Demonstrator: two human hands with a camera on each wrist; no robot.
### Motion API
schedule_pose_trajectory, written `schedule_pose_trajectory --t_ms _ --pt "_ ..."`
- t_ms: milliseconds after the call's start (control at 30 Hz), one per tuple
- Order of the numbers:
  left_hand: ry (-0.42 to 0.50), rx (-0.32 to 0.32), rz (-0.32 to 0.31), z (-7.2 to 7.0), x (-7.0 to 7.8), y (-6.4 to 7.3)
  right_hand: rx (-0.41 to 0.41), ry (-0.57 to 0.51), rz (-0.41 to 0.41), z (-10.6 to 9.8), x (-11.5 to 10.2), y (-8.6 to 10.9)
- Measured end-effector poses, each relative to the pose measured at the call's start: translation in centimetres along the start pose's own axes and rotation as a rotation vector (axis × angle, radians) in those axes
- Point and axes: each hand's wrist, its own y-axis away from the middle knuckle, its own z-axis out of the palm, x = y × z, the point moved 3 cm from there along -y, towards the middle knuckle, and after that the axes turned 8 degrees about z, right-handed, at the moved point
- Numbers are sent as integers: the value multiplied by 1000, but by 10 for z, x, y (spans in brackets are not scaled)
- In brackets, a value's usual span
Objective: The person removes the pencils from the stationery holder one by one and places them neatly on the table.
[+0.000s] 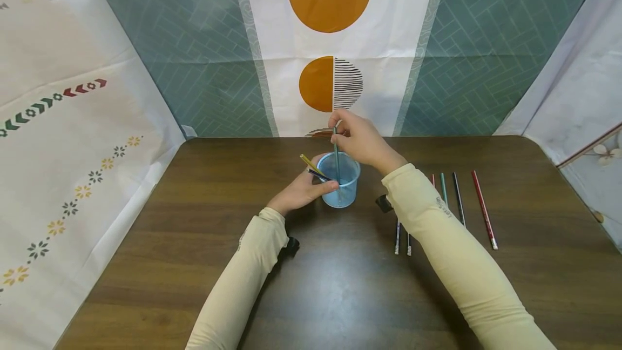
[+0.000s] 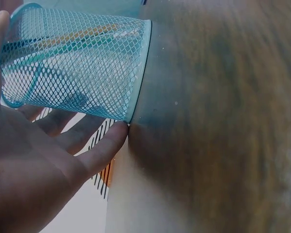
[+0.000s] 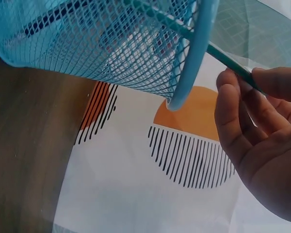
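A light blue mesh pencil cup (image 1: 347,197) stands upright on the table. My left hand (image 1: 297,193) holds it from the left, the thumb at the rim and the fingers along the far side. In the right wrist view, my right hand (image 3: 262,116) pinches a green pencil (image 3: 230,63) between thumb and fingers above the rim. The pencil's lower part is inside the cup. A yellow pencil (image 1: 310,163) and a dark pencil (image 1: 317,175) lean out of the cup to the left, beside the left thumb.
On the wooden table (image 1: 218,193), right of the cup, lie a red pencil (image 1: 484,208), a black pencil (image 1: 459,199), a green pencil (image 1: 444,188) and several others, partly hidden by the right sleeve (image 1: 447,236). Patterned cloth (image 1: 204,69) hangs behind the table.
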Motion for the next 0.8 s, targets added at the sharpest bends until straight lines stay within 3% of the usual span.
schedule_pose_trajectory --t_ms 200,433,800 --pt "38 -5 12 1 5 0 -49 -125 5 -4 5 2" --pt "13 4 -10 -1 5 0 -74 -280 -13 -9 9 2" --pt "12 3 45 -1 3 0 63 -551 -43 -22 16 4"
